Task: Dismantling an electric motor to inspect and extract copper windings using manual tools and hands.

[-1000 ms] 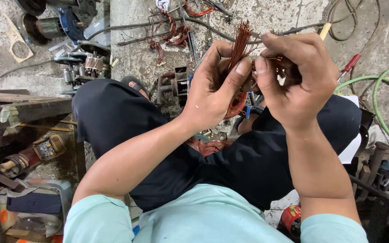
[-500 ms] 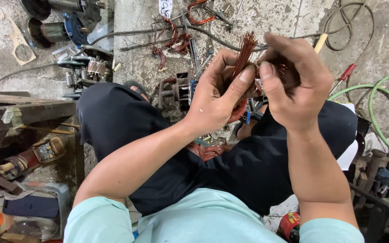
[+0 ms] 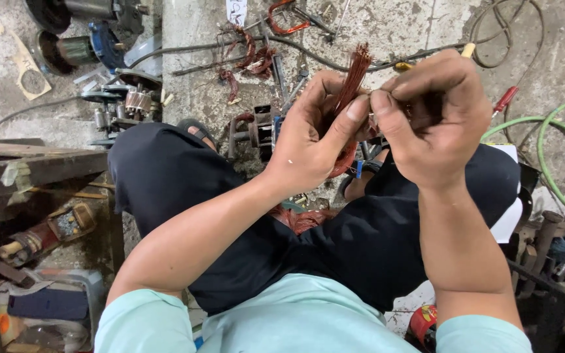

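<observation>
centrally, upper frame: left hand (image 3: 312, 140) clamped round copper wire bundle (image 3: 351, 82), strands fanned upward for sorting; right hand (image 3: 436, 121) pinching strand ends beside it. lower down, dark trousers (image 3: 171, 183); upper left, motor parts (image 3: 122, 101) on concrete floor (image 3: 393, 26).

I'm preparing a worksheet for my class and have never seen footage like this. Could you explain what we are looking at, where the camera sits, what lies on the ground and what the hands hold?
There is no machine here: a person works with two bare hands. The camera is worn on the head and looks down, so you see forearms, pale green sleeves and dark trousers of someone sitting low over a concrete floor. The left hand grips a bundle of copper wire whose strands stick up above the fingers. The right hand pinches at the same bundle beside it. On the floor lie more copper wire scraps, a motor rotor, a green hose and a red-handled tool. A wooden bench stands at left.
</observation>
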